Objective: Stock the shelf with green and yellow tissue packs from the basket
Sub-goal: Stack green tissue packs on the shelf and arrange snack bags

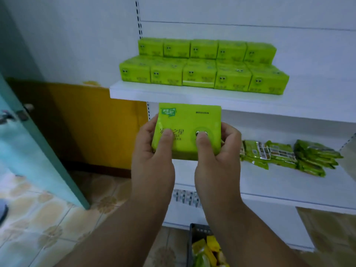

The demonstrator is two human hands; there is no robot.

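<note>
I hold a green tissue pack [189,122] with a frog face on it in both hands, just below the front edge of the upper white shelf [308,101]. My left hand [154,151] grips its left side, thumb on top. My right hand [215,151] grips its right side, thumb on the frog. On the upper shelf stand several green tissue packs [204,64] in two stepped rows. A dark basket [194,239] at the bottom, partly hidden by my right forearm, holds yellow and green packs [206,251].
The lower white shelf [289,185] carries a few green snack bags [289,157] at the right. A teal door [28,143] stands open at the left, before a yellow and white wall. The floor is patterned tile [48,228].
</note>
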